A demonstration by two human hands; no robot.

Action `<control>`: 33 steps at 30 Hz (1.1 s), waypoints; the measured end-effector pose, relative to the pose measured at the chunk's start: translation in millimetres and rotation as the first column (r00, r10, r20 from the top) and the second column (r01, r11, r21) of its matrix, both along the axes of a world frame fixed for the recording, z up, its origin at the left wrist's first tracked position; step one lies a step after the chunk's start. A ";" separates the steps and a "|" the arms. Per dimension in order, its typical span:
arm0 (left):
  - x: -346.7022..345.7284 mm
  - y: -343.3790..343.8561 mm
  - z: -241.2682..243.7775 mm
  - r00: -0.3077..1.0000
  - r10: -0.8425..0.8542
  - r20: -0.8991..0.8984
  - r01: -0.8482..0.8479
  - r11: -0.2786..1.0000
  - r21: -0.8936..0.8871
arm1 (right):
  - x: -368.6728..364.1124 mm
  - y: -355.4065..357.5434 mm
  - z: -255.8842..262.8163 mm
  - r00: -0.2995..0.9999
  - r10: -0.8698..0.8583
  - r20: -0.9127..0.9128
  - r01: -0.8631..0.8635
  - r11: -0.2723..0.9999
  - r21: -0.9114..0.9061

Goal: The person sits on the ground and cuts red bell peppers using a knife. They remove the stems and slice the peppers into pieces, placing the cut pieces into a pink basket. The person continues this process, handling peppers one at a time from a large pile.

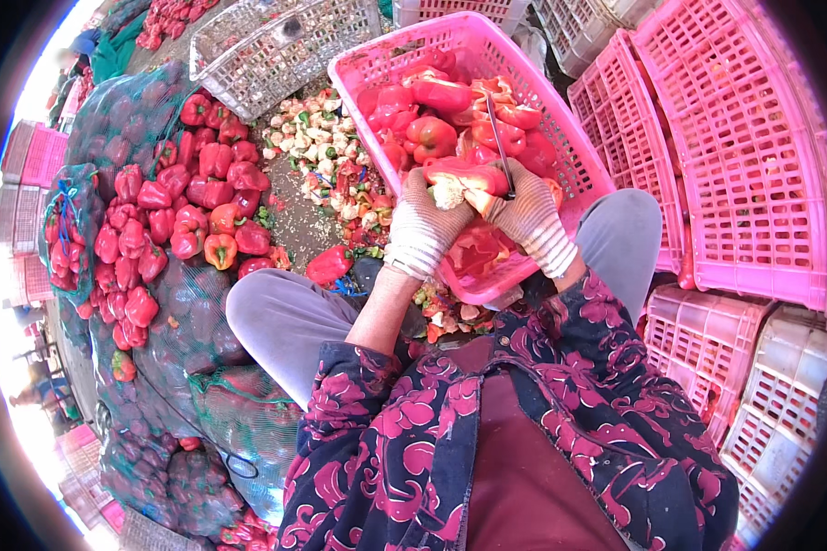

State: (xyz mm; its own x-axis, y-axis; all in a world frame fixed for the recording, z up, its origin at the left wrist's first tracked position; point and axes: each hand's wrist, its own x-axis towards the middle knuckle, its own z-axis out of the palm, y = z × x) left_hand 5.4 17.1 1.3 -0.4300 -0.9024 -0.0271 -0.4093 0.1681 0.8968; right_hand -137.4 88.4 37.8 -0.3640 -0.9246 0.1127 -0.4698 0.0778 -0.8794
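Observation:
A red bell pepper (467,173), cut open with its pale seed core (448,193) showing, is held above a pink plastic crate. My left hand (427,219), in a brown-and-white striped knit glove, grips the pepper from the left. In a matching glove, my right hand (529,212) holds a thin-bladed knife (497,131), its blade pointing away from me over the crate. The thumb of that hand presses against the cut side of the pepper. Below both hands, the pink crate (589,162) contains red peppers, some whole-looking and others opened.
Whole red peppers (176,180) spill from green mesh sacks (127,117) on the left. Discarded pepper cores (320,141) litter the ground beside the crate. A whitish crate (286,58) stands beyond them. Stacked pink crates (744,158) rise close on my right.

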 end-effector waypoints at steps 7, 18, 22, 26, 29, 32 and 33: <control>15.3 -5.2 32.4 0.998 -0.061 -0.022 0.058 0.988 -0.142 | 4.9 4.7 3.8 0.995 0.045 -0.084 -0.033 0.990 0.135; 47.3 -15.0 21.0 0.746 0.223 -0.627 0.294 0.736 0.610 | 19.2 2.6 14.2 0.827 -0.077 0.557 -0.153 0.923 0.354; 53.4 -16.4 2.2 0.507 0.493 -0.707 0.398 0.594 0.699 | 19.0 3.7 -4.1 0.752 -0.058 0.656 -0.179 0.940 0.289; 59.3 -17.7 -2.0 0.632 0.442 -0.637 0.287 0.629 0.722 | 26.0 3.4 -20.8 0.878 0.043 0.476 -0.100 0.990 0.095; 47.2 -22.3 -9.3 0.860 0.242 -0.449 0.034 0.851 0.524 | 30.9 6.0 -18.7 0.937 -0.013 0.348 -0.089 0.957 0.276; 41.2 -28.1 -25.2 0.942 0.334 0.026 -0.333 0.942 -0.033 | 28.1 14.9 -24.2 0.941 -0.051 0.335 -0.038 0.966 0.255; 66.1 -45.3 -44.6 0.917 0.363 -0.167 -0.316 0.914 0.254 | 31.0 18.9 -26.6 0.910 -0.008 0.415 -0.082 0.976 0.200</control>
